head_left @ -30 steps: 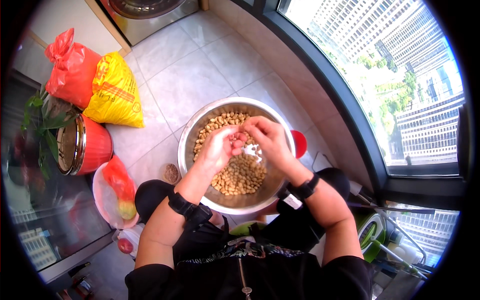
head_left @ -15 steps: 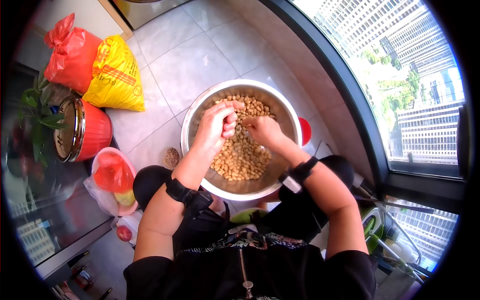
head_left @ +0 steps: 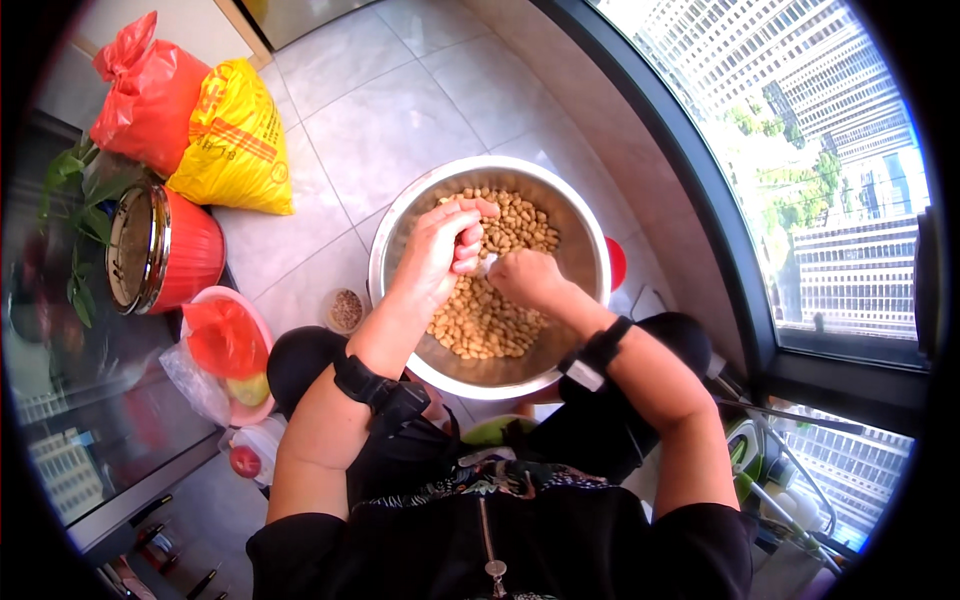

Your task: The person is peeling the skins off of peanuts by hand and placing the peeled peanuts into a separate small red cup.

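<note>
A wide steel basin holds a heap of tan nuts that look like unshelled peanuts. Over its left half is my left hand, palm turned inward, its fingers curled closed; what they hold, if anything, is hidden. Close beside it, my right hand is closed in a pinch above the nuts. A small whitish thing shows at the right fingertips, too small to name. Both wrists wear black straps.
Left of the basin stands a small cup of brownish bits. Farther left are a pink tub with a red bag, a red pot, and a yellow bag beside a red bag. A window runs along the right.
My right hand has turned slightly and closed more, and a whitish thing now shows at its fingertips. The left hand keeps nearly the same pose. The whole view has shifted a little.
</note>
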